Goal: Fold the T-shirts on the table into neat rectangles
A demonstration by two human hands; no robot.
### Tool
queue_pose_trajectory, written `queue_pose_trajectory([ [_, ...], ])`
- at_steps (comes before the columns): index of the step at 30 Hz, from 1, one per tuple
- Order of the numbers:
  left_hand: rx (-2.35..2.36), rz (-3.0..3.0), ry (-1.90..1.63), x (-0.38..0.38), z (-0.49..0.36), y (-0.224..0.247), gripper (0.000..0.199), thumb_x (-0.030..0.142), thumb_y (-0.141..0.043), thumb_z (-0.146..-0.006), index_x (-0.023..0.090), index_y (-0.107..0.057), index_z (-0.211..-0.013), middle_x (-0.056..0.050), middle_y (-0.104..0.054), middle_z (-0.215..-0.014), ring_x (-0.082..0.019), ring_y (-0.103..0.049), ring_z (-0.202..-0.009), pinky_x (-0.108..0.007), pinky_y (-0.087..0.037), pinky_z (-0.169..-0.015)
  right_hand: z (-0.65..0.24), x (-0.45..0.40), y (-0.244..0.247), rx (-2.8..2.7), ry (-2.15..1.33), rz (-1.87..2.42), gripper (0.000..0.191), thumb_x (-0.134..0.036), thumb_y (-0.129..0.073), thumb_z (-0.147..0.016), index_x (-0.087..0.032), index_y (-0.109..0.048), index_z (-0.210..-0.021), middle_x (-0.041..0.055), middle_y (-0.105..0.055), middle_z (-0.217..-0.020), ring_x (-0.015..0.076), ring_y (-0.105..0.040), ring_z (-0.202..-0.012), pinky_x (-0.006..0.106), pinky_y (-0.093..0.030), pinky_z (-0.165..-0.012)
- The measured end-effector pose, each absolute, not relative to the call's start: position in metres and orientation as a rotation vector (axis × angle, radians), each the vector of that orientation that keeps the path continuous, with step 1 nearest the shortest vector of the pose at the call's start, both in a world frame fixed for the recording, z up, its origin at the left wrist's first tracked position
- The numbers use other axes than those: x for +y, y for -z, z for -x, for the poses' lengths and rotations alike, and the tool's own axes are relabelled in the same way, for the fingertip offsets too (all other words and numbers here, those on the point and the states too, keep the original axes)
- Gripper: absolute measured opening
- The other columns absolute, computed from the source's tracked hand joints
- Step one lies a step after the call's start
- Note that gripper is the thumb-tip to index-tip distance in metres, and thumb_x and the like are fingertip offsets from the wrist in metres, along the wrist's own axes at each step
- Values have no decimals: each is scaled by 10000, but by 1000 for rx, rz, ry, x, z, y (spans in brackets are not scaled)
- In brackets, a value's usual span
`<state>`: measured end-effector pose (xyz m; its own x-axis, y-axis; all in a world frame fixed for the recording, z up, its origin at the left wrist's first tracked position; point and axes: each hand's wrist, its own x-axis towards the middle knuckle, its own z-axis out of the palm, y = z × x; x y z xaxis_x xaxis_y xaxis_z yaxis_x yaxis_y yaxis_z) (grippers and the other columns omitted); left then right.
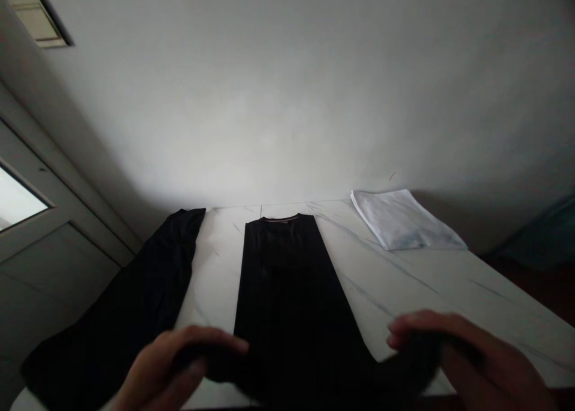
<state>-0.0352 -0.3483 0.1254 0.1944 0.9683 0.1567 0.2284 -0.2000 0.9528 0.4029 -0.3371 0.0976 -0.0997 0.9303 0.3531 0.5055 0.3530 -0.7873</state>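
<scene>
The left hand [171, 369] and the right hand [476, 363] are gripping the near end of a black shirt [287, 303], each with its fingers curled over the bunched fabric and neither spread flat, though motion blur is hiding exactly how the fingertips are pinching. The shirt is lying lengthwise down the middle of a white marble-patterned table [395, 279], and its sides appear to be already folded in, since it is forming a long, straight, narrow strip. Its collar [281, 218] is lying flat at the far end, by the wall. Only the near end is being lifted, so the shirt appears to be partly folded, with its length not yet doubled over. A second black garment [121, 315] is lying long and unstacked along the table's left side, seemingly untouched by either hand. Beyond the shirt on the right, a white cloth [402, 219] is resting in a neat folded pile, looking finished. A door [58, 237] is standing to the left.
</scene>
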Motion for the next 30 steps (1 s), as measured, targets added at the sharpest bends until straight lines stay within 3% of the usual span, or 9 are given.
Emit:
queue_pose_trajectory([
  [3,1024,-1093,-1182,-249,20,-146,252,410,-776,-795,179,-752,-893,-55,-771,-793,-198,-728,-721,-259,-606,-658,-364,-235,-134,-1581,-878,1180,331,-532,-630,-903,-237,-752,-991,75,-767,-893,243,-725,-856,346,-597,-811],
  [5,898,-906,-1168,-178,15,-139,182,294,-801,-780,147,-723,-853,-37,-752,-749,-167,-716,-675,-240,-598,-674,-343,-162,-131,-1444,-1050,1059,345,-524,-699,-853,-221,-732,-1014,64,-761,-940,229,-710,-887,340,-574,-844],
  [8,882,-742,-1104,-78,18,-98,70,182,-702,-847,122,-704,-882,-60,-761,-791,-175,-726,-695,-260,-599,-715,-323,-64,-97,-1279,-1339,1017,284,-432,-742,-823,-210,-703,-997,48,-756,-932,207,-702,-871,327,-561,-836],
  [12,1095,-543,-893,9,28,-30,147,116,-549,-904,82,-687,-944,-87,-743,-738,-191,-722,-647,-274,-599,-681,-315,19,-35,-1144,-1531,1339,51,-235,-652,-872,-191,-668,-850,30,-735,-801,160,-678,-726,274,-544,-697],
  [16,1141,-526,-811,39,37,5,156,122,-581,-885,90,-673,-1007,-84,-744,-771,-201,-729,-661,-297,-614,-689,-320,45,3,-1200,-1584,1436,70,-198,-608,-879,-189,-677,-867,39,-743,-841,155,-681,-731,271,-538,-690],
  [21,1194,-580,-816,45,40,9,125,106,-586,-869,102,-681,-950,-86,-743,-784,-201,-730,-702,-303,-621,-715,-325,55,14,-1231,-1511,1402,118,-195,-572,-889,-190,-689,-899,67,-749,-876,190,-703,-815,298,-549,-756],
  [26,1272,-699,-885,46,29,3,155,58,-542,-857,97,-692,-851,-99,-745,-766,-175,-722,-699,-278,-615,-715,-320,69,17,-1466,-1224,1468,151,-143,-575,-855,-165,-714,-909,71,-749,-908,190,-694,-860,290,-540,-792],
  [30,1370,-829,-941,46,22,0,120,58,-580,-810,101,-692,-803,-101,-754,-771,-171,-722,-710,-283,-606,-734,-318,78,20,-1565,-972,1599,234,-179,-633,-829,-165,-715,-1048,58,-733,-891,175,-674,-824,264,-514,-743],
])
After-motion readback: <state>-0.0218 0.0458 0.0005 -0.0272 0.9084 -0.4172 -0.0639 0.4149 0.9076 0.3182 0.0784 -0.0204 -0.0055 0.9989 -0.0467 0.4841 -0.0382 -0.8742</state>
